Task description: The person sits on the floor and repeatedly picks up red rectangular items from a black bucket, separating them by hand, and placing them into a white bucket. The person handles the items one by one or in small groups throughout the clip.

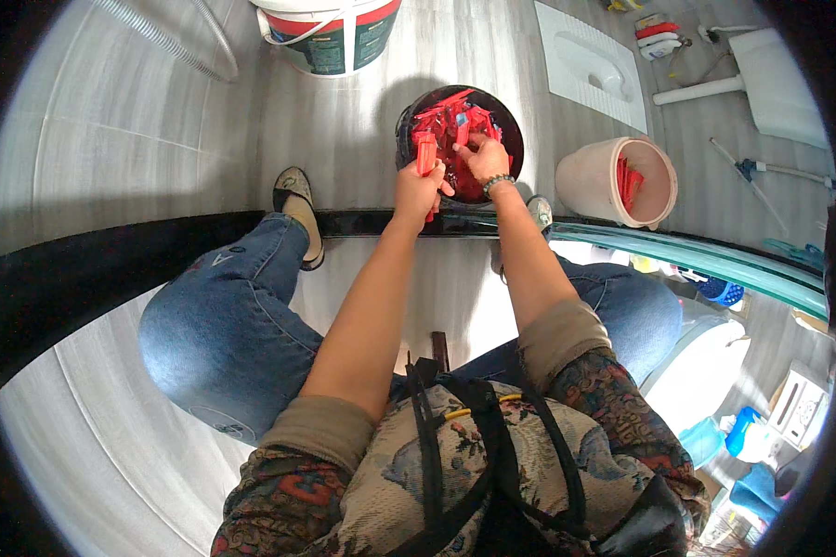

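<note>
A dark round basin [516, 136] stands on the floor in front of me, holding dark reddish liquid and many red strip-like pieces [453, 104]. My left hand [418, 188] is at the basin's near left edge, closed around a long red piece [426, 150] that sticks out above and below the fist. Over the basin, my right hand [486, 159], with a beaded bracelet at the wrist, has its fingertips at another red piece [462, 132] with a pale bluish patch at its top. Whether it grips that piece is unclear. The fingers of both hands are partly hidden.
A pale pink bucket [592, 177] lies tilted at the right with red pieces inside. A lidded green and white pail [334, 42] stands beyond the basin. A squat toilet [589, 69] is at the upper right. A glass panel edge [703, 254] and dark sill [362, 224] cross before me.
</note>
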`<state>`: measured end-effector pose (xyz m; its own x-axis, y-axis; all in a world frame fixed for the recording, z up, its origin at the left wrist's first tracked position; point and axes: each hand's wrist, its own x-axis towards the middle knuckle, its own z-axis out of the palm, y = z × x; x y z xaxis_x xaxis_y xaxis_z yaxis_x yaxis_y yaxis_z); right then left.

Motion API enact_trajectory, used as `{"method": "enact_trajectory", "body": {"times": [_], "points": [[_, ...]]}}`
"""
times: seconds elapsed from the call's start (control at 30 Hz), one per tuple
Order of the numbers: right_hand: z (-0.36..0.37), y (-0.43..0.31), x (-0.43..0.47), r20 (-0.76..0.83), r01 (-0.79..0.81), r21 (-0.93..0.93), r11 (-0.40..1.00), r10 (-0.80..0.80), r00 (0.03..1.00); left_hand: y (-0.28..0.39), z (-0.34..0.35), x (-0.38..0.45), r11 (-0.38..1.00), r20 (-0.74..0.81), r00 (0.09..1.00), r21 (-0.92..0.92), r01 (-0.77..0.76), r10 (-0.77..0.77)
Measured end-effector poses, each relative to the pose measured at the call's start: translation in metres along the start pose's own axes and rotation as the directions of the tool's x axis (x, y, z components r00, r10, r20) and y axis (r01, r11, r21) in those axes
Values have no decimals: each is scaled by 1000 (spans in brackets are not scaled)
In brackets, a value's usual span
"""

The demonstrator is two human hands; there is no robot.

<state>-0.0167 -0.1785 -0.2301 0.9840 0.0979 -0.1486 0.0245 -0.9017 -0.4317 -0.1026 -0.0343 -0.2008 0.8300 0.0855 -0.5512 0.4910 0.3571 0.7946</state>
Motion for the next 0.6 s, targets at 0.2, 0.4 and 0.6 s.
{"method": "enact_trajectory", "body": {"times": [0.2,0.4,0.6], "points": [[-29,-20,-6,-284,204,7,979,-193,939,-5,2,3,1000,-1,1000,-14,-14,14],[-65,-36,-3,-101,37,47,998,-32,994,-6,0,3,999,5,1000,-39,-4,4],[-73,-20,9,417,-476,459,750,291,861,-4,1,2,1000,2,1000,-22,-15,15]]}}
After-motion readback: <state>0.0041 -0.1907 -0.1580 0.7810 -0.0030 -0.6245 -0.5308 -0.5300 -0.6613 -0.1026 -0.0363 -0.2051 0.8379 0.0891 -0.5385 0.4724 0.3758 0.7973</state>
